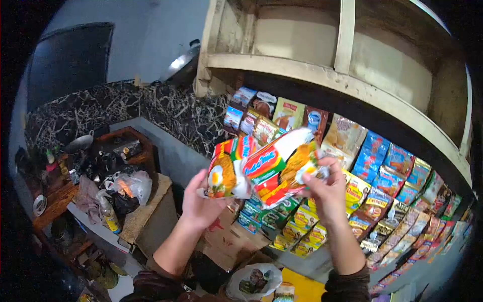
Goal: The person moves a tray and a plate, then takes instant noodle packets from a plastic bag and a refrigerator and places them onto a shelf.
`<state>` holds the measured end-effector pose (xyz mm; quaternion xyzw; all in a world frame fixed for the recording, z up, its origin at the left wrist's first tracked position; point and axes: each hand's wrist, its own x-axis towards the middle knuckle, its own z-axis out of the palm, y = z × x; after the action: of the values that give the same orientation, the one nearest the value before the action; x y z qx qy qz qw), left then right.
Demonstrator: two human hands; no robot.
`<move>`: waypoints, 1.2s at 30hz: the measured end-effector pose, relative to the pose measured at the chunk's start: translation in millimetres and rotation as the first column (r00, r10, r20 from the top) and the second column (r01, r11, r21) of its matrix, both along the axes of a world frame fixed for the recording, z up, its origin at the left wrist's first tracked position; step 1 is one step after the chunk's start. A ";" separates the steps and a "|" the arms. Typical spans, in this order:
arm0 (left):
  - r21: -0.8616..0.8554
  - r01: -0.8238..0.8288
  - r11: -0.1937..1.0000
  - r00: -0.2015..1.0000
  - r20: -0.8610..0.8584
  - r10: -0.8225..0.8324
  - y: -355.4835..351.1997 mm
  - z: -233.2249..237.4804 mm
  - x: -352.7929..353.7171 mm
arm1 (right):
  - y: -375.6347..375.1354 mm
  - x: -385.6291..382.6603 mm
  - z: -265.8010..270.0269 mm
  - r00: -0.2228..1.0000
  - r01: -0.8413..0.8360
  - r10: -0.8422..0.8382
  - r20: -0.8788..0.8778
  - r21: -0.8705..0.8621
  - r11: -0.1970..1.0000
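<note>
Noodle packets (266, 173), 2 of em, overlapping in front of the hanging sachets (372, 156) rn. Left hand (198, 204) has fingers curled on one, right hand (327, 194) pinches the other. Handling step imo; next move needs light, steady grips tbh.

Dark, seemingly brown sleeves (347, 286) leave both forearms bare.

Noodle packets (275, 171): glossy, crinkled plastic. Shelf frame (271, 64): matt, scuffed. Pan (182, 65): shiny metal. Bag (142, 185): thin, wrinkled plastic. Rag (89, 199): matt cloth.
</note>
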<state>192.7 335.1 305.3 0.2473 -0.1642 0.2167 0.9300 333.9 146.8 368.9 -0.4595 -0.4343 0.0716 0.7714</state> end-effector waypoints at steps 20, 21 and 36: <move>0.118 -0.492 0.863 0.687 0.661 0.302 47.1 229.9 75.5 | 130.2 -29.4 174.6 0.838 0.279 -0.411 0.358 0.364 0.888; 0.136 -0.362 0.922 0.674 0.721 0.158 57.9 234.8 76.8 | 144.8 -26.0 178.1 0.814 0.357 -0.468 0.343 0.341 0.870; 0.515 -0.309 0.800 0.779 0.619 -0.099 143.8 291.3 108.9 | 190.2 10.9 248.6 0.765 0.223 -0.297 0.572 0.197 0.955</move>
<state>301.6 478.8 596.6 0.4482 -0.5034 0.2776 0.6846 344.8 337.0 617.6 -0.4678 -0.5897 -0.2094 0.6242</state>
